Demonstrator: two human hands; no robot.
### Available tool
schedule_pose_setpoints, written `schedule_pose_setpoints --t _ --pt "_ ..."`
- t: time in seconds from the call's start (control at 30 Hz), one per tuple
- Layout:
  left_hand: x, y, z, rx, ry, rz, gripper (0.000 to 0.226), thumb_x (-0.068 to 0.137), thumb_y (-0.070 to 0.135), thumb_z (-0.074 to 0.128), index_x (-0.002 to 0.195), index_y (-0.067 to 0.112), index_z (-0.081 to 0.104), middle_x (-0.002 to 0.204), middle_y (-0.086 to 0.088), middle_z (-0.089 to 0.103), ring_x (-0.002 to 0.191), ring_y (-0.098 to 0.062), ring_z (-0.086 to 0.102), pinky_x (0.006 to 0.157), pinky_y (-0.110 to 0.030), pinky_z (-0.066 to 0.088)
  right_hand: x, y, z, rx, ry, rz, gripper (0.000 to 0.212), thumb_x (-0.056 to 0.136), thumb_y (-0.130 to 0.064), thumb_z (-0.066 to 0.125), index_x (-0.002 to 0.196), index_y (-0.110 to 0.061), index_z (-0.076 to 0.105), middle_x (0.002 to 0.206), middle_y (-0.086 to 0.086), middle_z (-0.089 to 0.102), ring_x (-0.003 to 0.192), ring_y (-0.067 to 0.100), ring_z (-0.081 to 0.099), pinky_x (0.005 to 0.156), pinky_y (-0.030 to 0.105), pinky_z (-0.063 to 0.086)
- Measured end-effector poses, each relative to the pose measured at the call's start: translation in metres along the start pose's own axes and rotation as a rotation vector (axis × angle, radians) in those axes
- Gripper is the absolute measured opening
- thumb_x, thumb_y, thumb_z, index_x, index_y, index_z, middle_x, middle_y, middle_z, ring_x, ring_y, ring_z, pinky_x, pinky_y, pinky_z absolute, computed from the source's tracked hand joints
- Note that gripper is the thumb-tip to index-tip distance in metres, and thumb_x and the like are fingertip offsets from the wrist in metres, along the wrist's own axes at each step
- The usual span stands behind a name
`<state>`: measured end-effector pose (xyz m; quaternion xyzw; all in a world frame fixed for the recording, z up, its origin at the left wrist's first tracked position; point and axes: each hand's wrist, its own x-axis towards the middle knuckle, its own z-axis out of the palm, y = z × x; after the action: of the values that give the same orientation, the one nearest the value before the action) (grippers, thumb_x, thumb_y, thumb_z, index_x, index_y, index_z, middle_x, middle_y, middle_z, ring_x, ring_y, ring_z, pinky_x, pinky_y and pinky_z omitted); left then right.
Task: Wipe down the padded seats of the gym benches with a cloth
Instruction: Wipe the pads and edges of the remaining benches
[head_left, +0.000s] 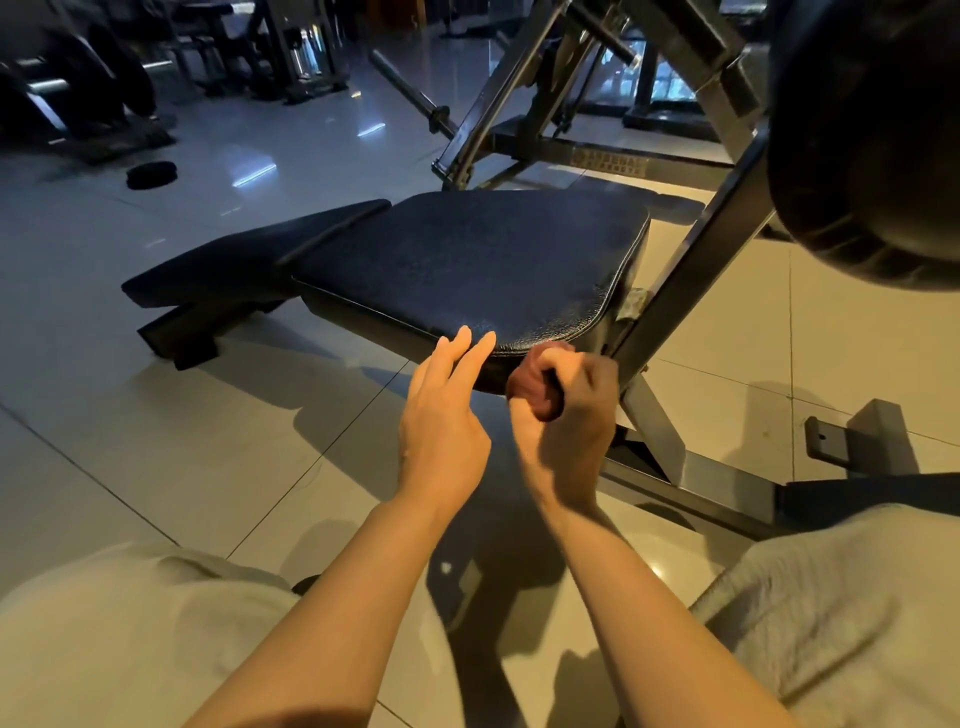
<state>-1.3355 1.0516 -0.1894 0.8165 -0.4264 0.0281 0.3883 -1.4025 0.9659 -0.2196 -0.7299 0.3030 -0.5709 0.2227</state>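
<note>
**Cloth bunched at the near edge of the seat pad**

I am looking at the padded seat (467, 265), a dark textured pad lying flat and filling the middle of my view. The cloth (535, 387), a reddish wad, is sitting just below the pad's near edge, touching or nearly touching its front side; I cannot tell which. My right hand (566, 400) is gripping it, fingers curled tight round the bunch. My left hand (441, 415) is hovering just left of the cloth with its grip spread, straight fingers reaching toward the pad's near rim and holding nothing.

I judge I am working the front edge, or getting the cloth ready to go onto the top. The next move is calling for lifting the wad over the rim and pressing it flat across the pad.

Beyond the pad's left end a second, lower pad (234, 260) is sloping away. To the pad's right a slanted steel upright (691, 280) is rising toward a large round roller pad (872, 145). Pale floor tiles (130, 415) are lying beneath it.
</note>
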Motion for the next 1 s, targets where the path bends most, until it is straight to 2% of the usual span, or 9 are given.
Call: schedule_pose_setpoints --t 0.17,0.3,0.4,0.57,0.63,0.73,0.83,0.9,1.0 --pt "-0.004 0.005 -0.005 -0.169 -0.016 -0.036 0.059 0.094 -0.005 0.043 0.143 0.029 0.041 0.155 0.011 0.028 0.143 -0.005 0.018 0.11 -0.017 0.015 -0.039 -0.013 0.003 0.115 -0.407 -0.032 0.019 0.077 -0.013 0.077 0.094 -0.017 0.07 0.099 -0.002 0.055 0.092 0.012 0.052 0.077 0.024 0.045" --pt "-0.018 -0.002 -0.006 -0.268 0.07 -0.042 0.045 0.093 0.007 0.057 0.136 0.019 0.051 0.135 0.001 0.046 0.118 0.004 0.04 0.093 0.001 0.031 -0.031 -0.015 -0.008 0.167 -0.207 0.204 0.037 0.072 -0.013 0.075 0.106 -0.02 0.063 0.106 0.004 0.057 0.095 0.01 0.056 0.082 0.021 0.05" --pt "-0.021 0.0 0.0 -0.429 -0.109 -0.121 0.046 0.09 0.018 0.064 0.131 0.032 0.05 0.127 0.007 0.049 0.115 -0.008 0.052 0.092 -0.02 0.05 -0.021 -0.012 -0.019 0.22 -0.201 0.161 0.055 0.069 -0.016 0.081 0.116 -0.007 0.054 0.109 0.007 0.058 0.097 0.012 0.058 0.081 0.015 0.05" --pt "-0.022 0.011 0.007 -0.471 0.01 -0.105 0.034 0.083 0.011 0.069 0.107 0.032 0.057 0.108 0.007 0.06 0.099 -0.01 0.06 0.076 -0.031 0.059 -0.017 -0.002 -0.038 0.277 -0.382 0.025 0.04 0.078 -0.019 0.067 0.113 -0.003 0.056 0.107 0.008 0.063 0.099 0.014 0.064 0.084 0.019 0.052" --pt "-0.025 0.017 0.015 -0.413 0.133 -0.068 0.032 0.082 0.014 0.07 0.105 0.032 0.056 0.105 0.006 0.058 0.096 -0.005 0.057 0.078 -0.027 0.055 -0.01 0.007 -0.044 0.209 -0.296 0.021 0.033 0.08 -0.013 0.057 0.111 -0.002 0.059 0.103 0.011 0.063 0.096 0.017 0.064 0.086 0.014 0.049" --pt "-0.02 0.035 0.031 -0.32 0.296 0.129 0.039 0.079 0.013 0.077 0.113 0.02 0.059 0.111 -0.001 0.054 0.097 -0.001 0.049 0.081 -0.008 0.045 0.009 0.011 -0.056 0.161 -0.153 0.242 0.041 0.082 0.004 0.05 0.117 -0.016 0.056 0.108 0.009 0.057 0.098 0.0 0.052 0.083 0.006 0.039" --pt "-0.008 0.051 0.048 -0.27 0.257 0.25 0.036 0.081 0.017 0.076 0.115 0.014 0.061 0.111 -0.002 0.055 0.101 -0.005 0.052 0.083 -0.007 0.044 0.031 0.013 -0.06 0.037 -0.261 0.203 0.055 0.086 0.005 0.044 0.132 -0.023 0.054 0.135 0.001 0.049 0.126 0.01 0.039 0.107 0.025 0.036" --pt "-0.003 0.049 0.054 -0.262 0.294 0.199 0.029 0.086 0.025 0.07 0.112 0.014 0.063 0.107 0.006 0.056 0.095 -0.006 0.055 0.079 -0.007 0.045 0.04 0.015 -0.058 0.008 -0.375 0.19 0.051 0.093 0.005 0.043 0.133 -0.024 0.056 0.143 -0.004 0.043 0.137 0.013 0.029 0.116 0.035 0.03" --pt "-0.007 0.035 0.047 -0.279 0.423 0.041 0.022 0.084 0.016 0.071 0.104 0.014 0.063 0.1 0.013 0.052 0.088 0.002 0.047 0.076 0.001 0.037 0.041 0.015 -0.055 -0.043 -0.439 0.187 0.051 0.093 0.008 0.043 0.134 -0.019 0.056 0.147 -0.002 0.041 0.14 0.013 0.026 0.116 0.026 0.023"
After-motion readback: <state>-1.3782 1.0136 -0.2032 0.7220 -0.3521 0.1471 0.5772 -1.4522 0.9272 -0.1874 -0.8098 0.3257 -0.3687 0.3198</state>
